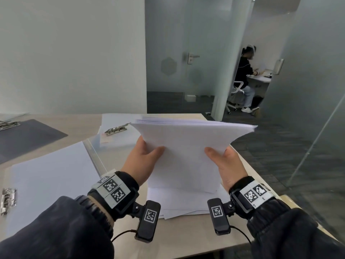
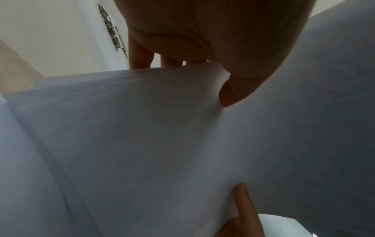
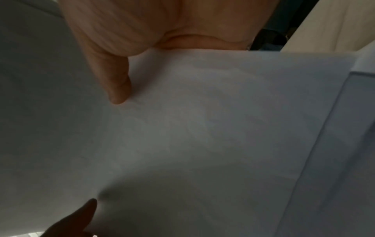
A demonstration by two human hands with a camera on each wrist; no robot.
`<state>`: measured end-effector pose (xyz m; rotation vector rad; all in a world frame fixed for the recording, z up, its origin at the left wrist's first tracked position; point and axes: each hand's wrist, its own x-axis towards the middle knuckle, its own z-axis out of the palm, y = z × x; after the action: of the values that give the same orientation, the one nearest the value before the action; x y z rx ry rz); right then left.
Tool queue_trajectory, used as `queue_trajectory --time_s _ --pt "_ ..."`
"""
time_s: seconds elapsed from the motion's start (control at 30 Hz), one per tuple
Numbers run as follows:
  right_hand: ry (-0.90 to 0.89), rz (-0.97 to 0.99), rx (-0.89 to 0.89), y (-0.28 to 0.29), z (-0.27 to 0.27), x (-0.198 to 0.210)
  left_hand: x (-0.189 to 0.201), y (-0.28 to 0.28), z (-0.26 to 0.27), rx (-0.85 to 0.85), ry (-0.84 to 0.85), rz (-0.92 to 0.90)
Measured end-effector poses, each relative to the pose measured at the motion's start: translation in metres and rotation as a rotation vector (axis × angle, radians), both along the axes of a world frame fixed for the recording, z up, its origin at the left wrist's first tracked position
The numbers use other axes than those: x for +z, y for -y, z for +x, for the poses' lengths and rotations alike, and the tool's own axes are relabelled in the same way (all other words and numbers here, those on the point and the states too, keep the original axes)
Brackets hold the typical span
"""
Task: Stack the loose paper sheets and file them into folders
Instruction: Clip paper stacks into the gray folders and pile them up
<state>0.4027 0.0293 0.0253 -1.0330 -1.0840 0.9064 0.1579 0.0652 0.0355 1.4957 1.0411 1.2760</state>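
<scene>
Thick white paper stack (image 1: 186,156) held upright, bottom edge touching desk (image 1: 186,238). Left hand (image 1: 141,163) grips 9 o'clock side, right hand (image 1: 226,165) 3 o'clock. Open clear folder w/ metal clip (image 1: 115,133) at 10 o'clock, nearer left hand.

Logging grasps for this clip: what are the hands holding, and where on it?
A paper stack, stood on edge: left hand grips its left side edge, right hand its right side edge, thumbs on the near face.
</scene>
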Motion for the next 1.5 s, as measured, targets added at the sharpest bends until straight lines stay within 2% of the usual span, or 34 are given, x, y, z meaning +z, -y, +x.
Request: queue_trajectory --time_s 0.27,0.47,0.8,1.07,1.3,1.4,1.5 --pt "0.03 0.074 -0.058 -0.003 0.0 -0.005 -0.013 0.003 0.0 -0.065 -0.055 -0.077" --pt "-0.072 0.05 -0.04 -0.001 -0.001 -0.005 -0.011 0.003 0.0 -0.092 0.086 -0.105" --pt "-0.089 -0.008 0.014 -0.001 0.001 -0.026 -0.026 0.004 0.005 -0.171 0.131 -0.199" --pt "-0.097 -0.065 -0.019 0.002 0.0 -0.019 -0.025 0.005 0.007 -0.159 0.103 -0.202" --pt "-0.028 -0.206 -0.04 0.003 0.002 -0.042 -0.048 0.008 0.004 -0.151 -0.012 -0.295" --pt "-0.052 -0.238 0.004 0.003 0.001 -0.036 -0.047 0.005 0.002 -0.086 0.009 -0.285" --pt "0.034 -0.245 0.021 0.002 -0.002 -0.032 -0.042 0.002 -0.004 -0.05 0.084 -0.293"
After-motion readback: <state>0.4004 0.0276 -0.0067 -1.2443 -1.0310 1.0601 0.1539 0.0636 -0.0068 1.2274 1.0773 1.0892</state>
